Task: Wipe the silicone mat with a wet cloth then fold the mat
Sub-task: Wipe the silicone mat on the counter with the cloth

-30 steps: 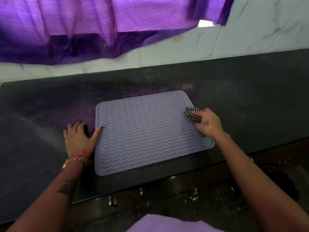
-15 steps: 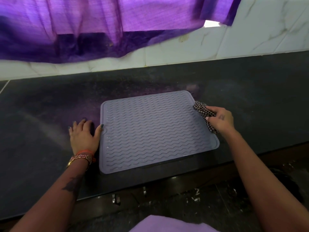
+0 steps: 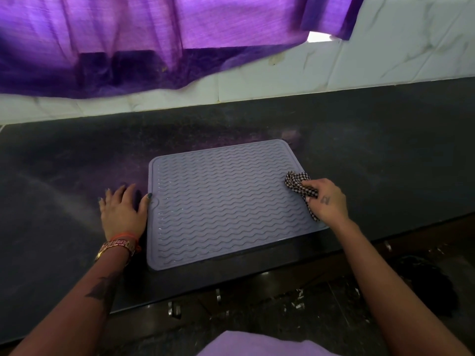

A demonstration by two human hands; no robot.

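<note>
A grey silicone mat point(image 3: 226, 201) with wavy ridges lies flat on the dark counter point(image 3: 385, 155). My right hand point(image 3: 330, 201) grips a bunched black-and-white checked cloth point(image 3: 299, 186) and holds it on the mat's right edge. My left hand point(image 3: 123, 213) rests flat on the counter beside the mat's left edge. Its fingers are spread and its thumb tip touches the mat's rim.
A purple curtain point(image 3: 154, 39) hangs over the white tiled wall point(image 3: 385, 55) behind the counter. The counter's front edge runs just below the mat, with dark floor point(image 3: 282, 312) and a dark heap point(image 3: 426, 286) beneath at the right.
My right hand has slid the cloth a little along the mat's right side, out toward the edge and back in. My left hand has stayed in place.
</note>
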